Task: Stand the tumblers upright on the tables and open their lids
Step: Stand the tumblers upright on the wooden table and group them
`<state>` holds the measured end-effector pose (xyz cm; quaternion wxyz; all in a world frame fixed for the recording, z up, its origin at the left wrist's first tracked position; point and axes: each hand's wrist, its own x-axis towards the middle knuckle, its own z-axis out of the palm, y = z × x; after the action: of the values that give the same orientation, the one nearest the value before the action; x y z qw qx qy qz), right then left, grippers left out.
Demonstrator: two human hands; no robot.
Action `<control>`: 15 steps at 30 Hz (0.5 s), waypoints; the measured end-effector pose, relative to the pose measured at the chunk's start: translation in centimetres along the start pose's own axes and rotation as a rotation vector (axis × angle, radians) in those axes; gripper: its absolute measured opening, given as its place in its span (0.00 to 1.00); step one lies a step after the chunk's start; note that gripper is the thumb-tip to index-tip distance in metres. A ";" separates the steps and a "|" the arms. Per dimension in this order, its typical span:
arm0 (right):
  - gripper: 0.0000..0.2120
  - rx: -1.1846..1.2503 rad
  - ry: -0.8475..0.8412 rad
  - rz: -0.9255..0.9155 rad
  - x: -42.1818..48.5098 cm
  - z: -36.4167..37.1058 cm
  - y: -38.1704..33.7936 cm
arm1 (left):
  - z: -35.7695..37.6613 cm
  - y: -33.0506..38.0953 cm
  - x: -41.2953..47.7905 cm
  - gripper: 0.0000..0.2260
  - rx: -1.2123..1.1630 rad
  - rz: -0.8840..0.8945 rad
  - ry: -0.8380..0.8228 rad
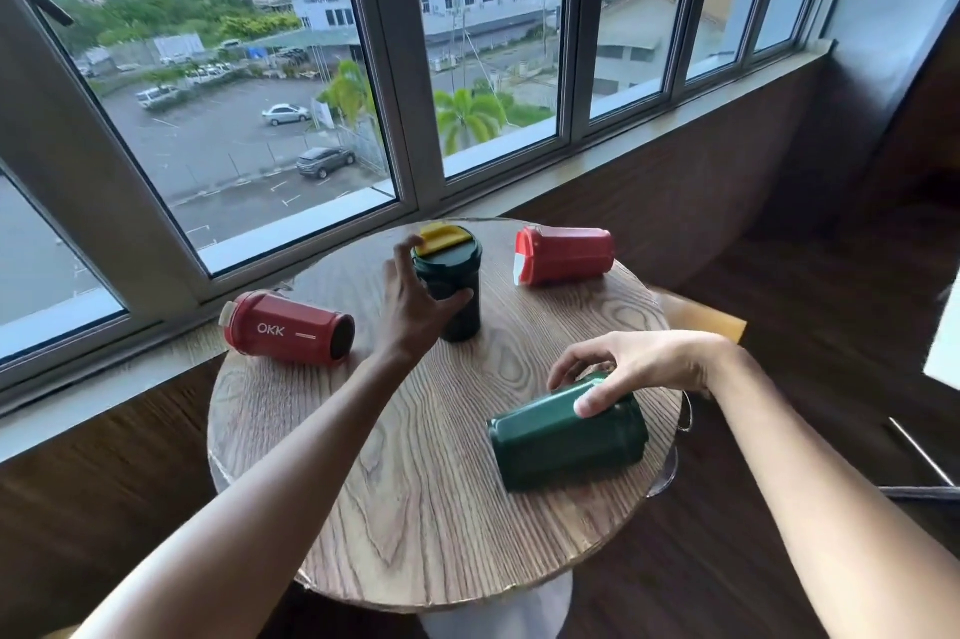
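Note:
A dark green tumbler [457, 295] stands upright near the middle of the round wooden table [415, 472], its yellow lid flap [441, 238] raised. My left hand [415, 305] wraps its side, a finger touching the flap. A second green tumbler [566, 435] lies on its side at the right front; my right hand [639, 368] grips its upper end. A red tumbler marked OKK [291, 334] lies on its side at the left. Another red tumbler [566, 254] lies on its side at the back right.
A windowsill [597, 155] and large windows run behind the table. A yellowish chair seat [701, 321] shows past the table's right edge. Dark wood floor surrounds the table.

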<state>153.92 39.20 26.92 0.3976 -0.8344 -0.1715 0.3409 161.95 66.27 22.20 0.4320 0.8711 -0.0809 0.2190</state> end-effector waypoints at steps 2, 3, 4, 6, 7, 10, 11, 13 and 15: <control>0.23 -0.008 -0.065 0.024 -0.6 -0.2 0.3 | 0.0 -0.2 0.0 0.35 -0.011 0.010 -0.009; 0.24 -0.007 -0.088 0.031 -0.7 -0.2 0.4 | -0.1 -0.3 0.0 0.35 -0.017 0.016 -0.013; 0.25 0.002 -0.094 0.030 -0.8 -0.1 0.5 | -0.2 -0.4 0.0 0.35 -0.026 0.026 -0.018; 0.25 0.043 -0.063 0.026 -0.6 0.1 0.8 | -0.2 -0.7 -0.1 0.35 -0.036 0.038 -0.030; 0.25 0.078 -0.041 0.028 -0.4 0.1 0.9 | -0.3 -0.7 -0.2 0.34 -0.037 0.044 -0.036; 0.22 0.184 0.011 0.068 -0.1 0.2 1.0 | -0.5 -0.7 -0.4 0.34 -0.044 0.063 -0.056; 0.21 0.181 0.037 0.078 -0.1 0.1 0.7 | -0.6 -0.7 -0.4 0.34 -0.041 0.064 -0.061; 0.20 0.122 0.113 0.093 -0.3 -0.3 -0.1 | -0.6 -0.8 -0.3 0.34 -0.037 0.067 -0.073; 0.20 0.039 0.187 0.097 -0.5 -0.8 -1.2 | -0.6 -0.9 -0.3 0.34 -0.045 0.069 -0.082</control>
<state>154.13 39.24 28.47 0.4111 -0.8620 -0.0865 0.2835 161.84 67.34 21.76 0.4399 0.8662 -0.1332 0.1962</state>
